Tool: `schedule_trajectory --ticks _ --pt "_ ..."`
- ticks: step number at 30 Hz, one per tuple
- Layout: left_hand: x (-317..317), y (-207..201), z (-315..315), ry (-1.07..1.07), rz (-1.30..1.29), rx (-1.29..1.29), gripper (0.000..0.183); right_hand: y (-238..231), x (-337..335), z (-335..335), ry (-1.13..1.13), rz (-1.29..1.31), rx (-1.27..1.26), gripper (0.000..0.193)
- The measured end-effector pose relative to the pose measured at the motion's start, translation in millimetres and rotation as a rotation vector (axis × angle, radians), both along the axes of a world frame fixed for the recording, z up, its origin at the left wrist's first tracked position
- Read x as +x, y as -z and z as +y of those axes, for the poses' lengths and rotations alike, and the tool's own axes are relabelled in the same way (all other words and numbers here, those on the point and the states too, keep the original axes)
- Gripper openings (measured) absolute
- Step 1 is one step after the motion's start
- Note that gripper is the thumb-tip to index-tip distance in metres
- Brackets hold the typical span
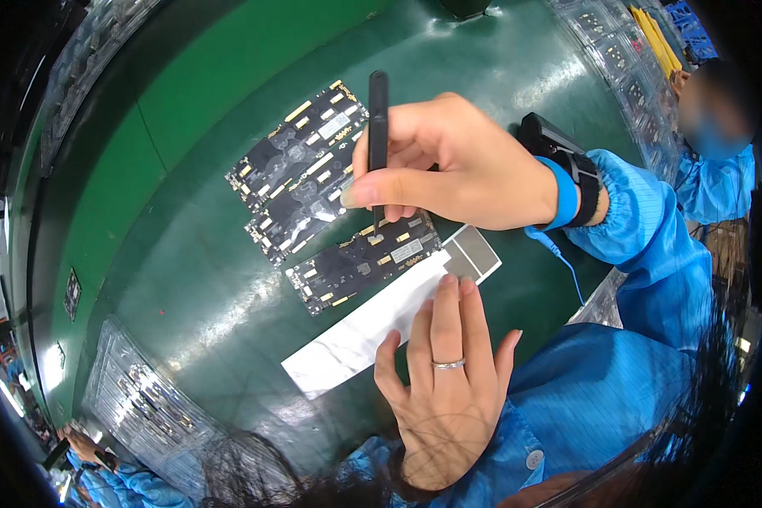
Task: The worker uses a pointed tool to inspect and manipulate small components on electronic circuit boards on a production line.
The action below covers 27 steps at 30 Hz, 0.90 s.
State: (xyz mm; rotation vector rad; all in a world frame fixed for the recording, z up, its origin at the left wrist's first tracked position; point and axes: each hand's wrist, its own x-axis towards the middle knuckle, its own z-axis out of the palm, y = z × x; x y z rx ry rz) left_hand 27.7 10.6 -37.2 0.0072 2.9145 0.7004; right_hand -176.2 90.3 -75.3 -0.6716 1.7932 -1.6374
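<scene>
My right hand grips a pair of black tweezers like a pen, pointing down. The thin tip reaches a small silvery patch on the nearest black circuit board; whether it touches cannot be told. My left hand, fingers stretched out and a ring on one, lies on a white backing strip. Its fingertips rest beside grey rectangular stickers at the strip's right end. More black circuit boards with gold connectors and clear film patches lie behind, partly hidden by my right hand.
A blue wrist strap with a cord runs from my right wrist. Clear plastic trays with parts stand at front left and far right. A small board lies at the far left. Co-workers in blue sleeves sit nearby.
</scene>
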Motion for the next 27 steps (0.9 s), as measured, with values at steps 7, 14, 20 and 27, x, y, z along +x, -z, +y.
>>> schedule_trajectory --ticks 7,14,20,27 --pt "-13.4 11.5 -14.6 -0.129 0.045 -0.052 0.078 6.5 -0.1 -5.6 -0.062 0.089 0.052 0.027" --pt "-13.8 15.9 -15.5 -0.126 0.025 -0.037 0.080 12.6 -8.3 -5.1 -0.106 0.270 0.085 0.037" --pt "-15.1 15.3 -16.6 -0.115 0.036 -0.038 0.078 10.1 -9.5 -6.0 -0.135 0.184 0.052 0.039" --pt "-17.0 14.6 -15.3 -0.108 0.041 -0.047 0.075 6.9 -10.6 -6.7 -0.150 0.192 0.070 0.038"
